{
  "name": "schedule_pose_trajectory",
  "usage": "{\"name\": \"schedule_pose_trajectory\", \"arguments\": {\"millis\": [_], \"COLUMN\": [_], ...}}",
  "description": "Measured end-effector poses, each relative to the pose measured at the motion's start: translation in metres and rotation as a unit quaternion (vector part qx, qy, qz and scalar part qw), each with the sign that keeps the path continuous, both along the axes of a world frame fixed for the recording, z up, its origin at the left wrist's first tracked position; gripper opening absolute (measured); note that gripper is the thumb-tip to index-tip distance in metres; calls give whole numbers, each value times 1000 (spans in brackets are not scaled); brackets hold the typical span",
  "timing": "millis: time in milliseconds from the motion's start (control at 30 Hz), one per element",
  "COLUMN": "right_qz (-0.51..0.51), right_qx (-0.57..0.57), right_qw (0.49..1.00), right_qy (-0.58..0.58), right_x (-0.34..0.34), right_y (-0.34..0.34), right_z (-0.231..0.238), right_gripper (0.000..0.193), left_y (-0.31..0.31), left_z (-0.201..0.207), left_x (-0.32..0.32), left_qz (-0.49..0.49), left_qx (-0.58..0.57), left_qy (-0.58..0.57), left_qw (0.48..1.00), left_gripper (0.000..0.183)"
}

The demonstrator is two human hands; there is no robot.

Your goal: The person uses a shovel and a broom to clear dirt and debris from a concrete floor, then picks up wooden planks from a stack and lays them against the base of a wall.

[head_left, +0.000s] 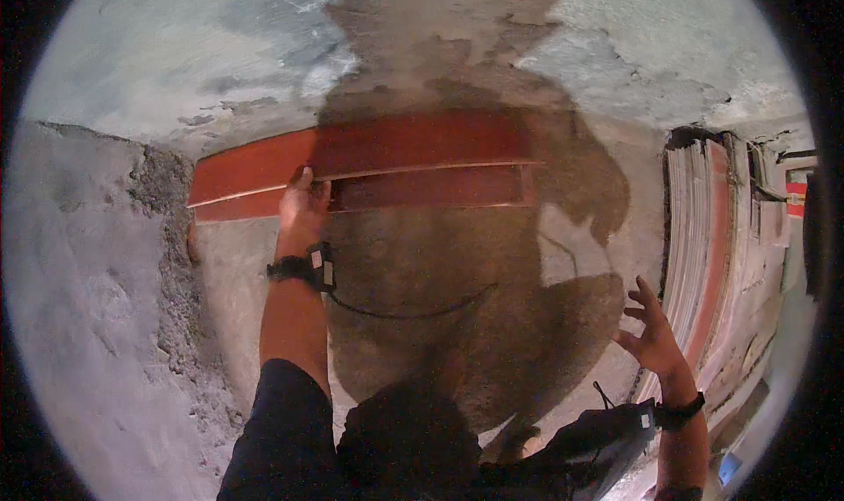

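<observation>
two overlapping red boards (pixel 431 189), one left hand (pixel 304 206), grip holding the upper board (pixel 413 142), one right hand (pixel 654 336), grip spread wide

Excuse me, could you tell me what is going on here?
A person is handling long red boards in front of a grey wall. The left hand grips the near edge of the upper red board, which partly covers a lower red board. The right hand is empty, fingers spread, near a stack of long pale strips on the right.
</observation>
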State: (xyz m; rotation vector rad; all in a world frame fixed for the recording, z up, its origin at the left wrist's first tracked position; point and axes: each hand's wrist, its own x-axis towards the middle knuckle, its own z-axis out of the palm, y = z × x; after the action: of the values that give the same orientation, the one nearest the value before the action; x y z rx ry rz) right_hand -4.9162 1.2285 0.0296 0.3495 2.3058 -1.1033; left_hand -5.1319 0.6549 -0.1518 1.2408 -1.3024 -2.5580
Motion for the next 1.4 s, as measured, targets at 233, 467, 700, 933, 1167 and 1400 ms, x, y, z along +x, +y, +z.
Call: {"name": "schedule_pose_trajectory", "arguments": {"millis": [233,467,700,933,1167,1400], "right_qz": [-5,-24,-14,-42,-48,-56], "right_qx": [-15,-30,-30,-59,-47,-35], "right_qw": [1000,999,999,997,997,997], "right_qy": [-5,-19,-20,-29,-23,-35], "right_x": [-6,-8,-6,0,7,12], "right_y": [-7,-12,-10,-3,6,13], "right_z": [1,-2,-6,-8,-11,-11], "right_gripper": [106,104,101,100,98,99], "left_y": [-20,-13,-15,-6,-14,-22], "left_z": [-8,1,-3,10,2,-15], "left_x": [-9,9,16,6,10,7], "left_qz": [-44,-106,-133,-37,-110,-198], "left_qx": [10,-65,-140,-82,-81,-301], "left_qy": [26,59,59,1,49,114], "left_qw": [999,991,979,996,989,926], "left_gripper": [17,42,41,40,41,42]}}
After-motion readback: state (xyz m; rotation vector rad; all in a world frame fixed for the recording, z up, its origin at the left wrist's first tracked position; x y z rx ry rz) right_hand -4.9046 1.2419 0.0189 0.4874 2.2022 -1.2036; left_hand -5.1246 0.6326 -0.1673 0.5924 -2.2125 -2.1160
